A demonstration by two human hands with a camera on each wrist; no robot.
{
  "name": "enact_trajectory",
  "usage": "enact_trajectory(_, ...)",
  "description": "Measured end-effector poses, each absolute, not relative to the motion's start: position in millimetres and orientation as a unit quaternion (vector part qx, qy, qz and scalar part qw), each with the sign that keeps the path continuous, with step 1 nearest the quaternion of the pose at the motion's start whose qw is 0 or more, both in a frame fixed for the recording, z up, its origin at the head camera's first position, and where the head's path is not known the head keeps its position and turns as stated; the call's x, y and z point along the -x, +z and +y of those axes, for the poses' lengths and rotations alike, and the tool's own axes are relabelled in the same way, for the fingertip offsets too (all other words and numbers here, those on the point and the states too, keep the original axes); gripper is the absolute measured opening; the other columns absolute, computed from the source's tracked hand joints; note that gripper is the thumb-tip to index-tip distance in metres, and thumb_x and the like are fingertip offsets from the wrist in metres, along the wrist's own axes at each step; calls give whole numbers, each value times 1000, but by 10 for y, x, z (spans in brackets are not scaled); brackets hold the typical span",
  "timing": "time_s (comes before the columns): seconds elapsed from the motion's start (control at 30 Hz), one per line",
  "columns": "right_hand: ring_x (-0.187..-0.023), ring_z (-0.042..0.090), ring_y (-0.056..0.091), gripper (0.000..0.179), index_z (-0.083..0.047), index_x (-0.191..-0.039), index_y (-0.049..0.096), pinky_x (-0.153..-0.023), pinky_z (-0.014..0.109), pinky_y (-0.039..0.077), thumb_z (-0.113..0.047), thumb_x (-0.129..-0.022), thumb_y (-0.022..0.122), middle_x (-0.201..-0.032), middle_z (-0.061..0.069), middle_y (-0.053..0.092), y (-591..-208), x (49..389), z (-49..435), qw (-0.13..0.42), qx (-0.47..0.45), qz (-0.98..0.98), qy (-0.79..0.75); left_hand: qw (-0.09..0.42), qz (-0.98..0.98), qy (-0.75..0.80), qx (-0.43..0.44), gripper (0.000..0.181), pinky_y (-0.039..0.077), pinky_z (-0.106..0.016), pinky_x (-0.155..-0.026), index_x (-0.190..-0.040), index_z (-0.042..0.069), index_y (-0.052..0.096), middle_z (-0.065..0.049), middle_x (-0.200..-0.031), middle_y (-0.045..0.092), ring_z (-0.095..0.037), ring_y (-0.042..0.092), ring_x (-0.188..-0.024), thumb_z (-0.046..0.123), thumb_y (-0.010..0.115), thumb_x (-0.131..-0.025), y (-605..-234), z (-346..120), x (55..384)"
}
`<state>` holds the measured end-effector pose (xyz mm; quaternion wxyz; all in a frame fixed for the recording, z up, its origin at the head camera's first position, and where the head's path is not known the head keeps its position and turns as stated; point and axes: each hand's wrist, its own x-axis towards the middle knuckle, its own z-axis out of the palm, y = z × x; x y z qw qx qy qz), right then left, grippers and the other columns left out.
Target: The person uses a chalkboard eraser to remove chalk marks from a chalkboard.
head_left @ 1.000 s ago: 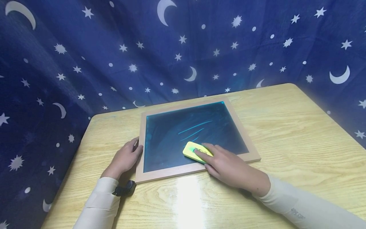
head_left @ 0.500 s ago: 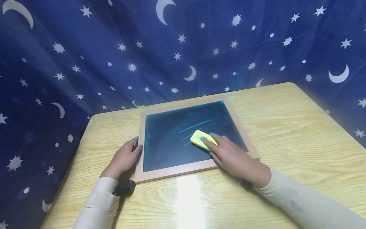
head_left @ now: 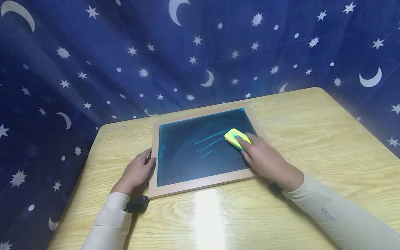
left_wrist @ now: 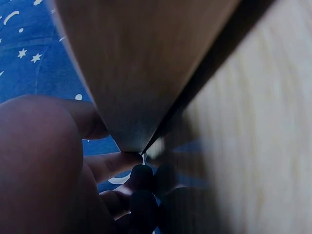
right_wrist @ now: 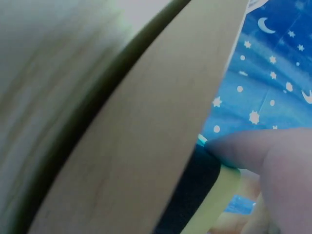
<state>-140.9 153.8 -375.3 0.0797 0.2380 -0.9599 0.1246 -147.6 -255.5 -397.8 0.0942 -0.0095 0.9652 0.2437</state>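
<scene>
A wood-framed chalkboard lies on the table with three teal chalk lines near its middle. Over the right part of its dark surface, my right hand grips a yellow chalkboard eraser with a dark underside. The index finger lies along its printed top and the thumb presses its near side. In the right wrist view the eraser's dark pad shows just behind the frame's edge. My left hand rests against the frame's left side, thumb at the rim; its fingers touch the side near the tabletop.
The light wood table extends around the board, with a bright reflection in front of it. Dark blue cloth with moons and stars hangs behind and beside the table. A black wrist strap circles the left wrist.
My right hand has carried the eraser up and to the right across the board, uncovering the lower chalk lines. The left hand and the board stay where they were.
</scene>
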Motion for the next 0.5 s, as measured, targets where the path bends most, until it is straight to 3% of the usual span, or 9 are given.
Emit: enact_trajectory(0.5,-114,46,60,46,-4,-141,55,-93,58,54,-13,-97,61,-133,33,56,-3752,1402,1528,89,-239,-961,108,91,967,236,13,60,33,-64,-114,-156,5,31,-26,-154,41,-47,38,-142,39,34,-107,-3980,-2558,1472)
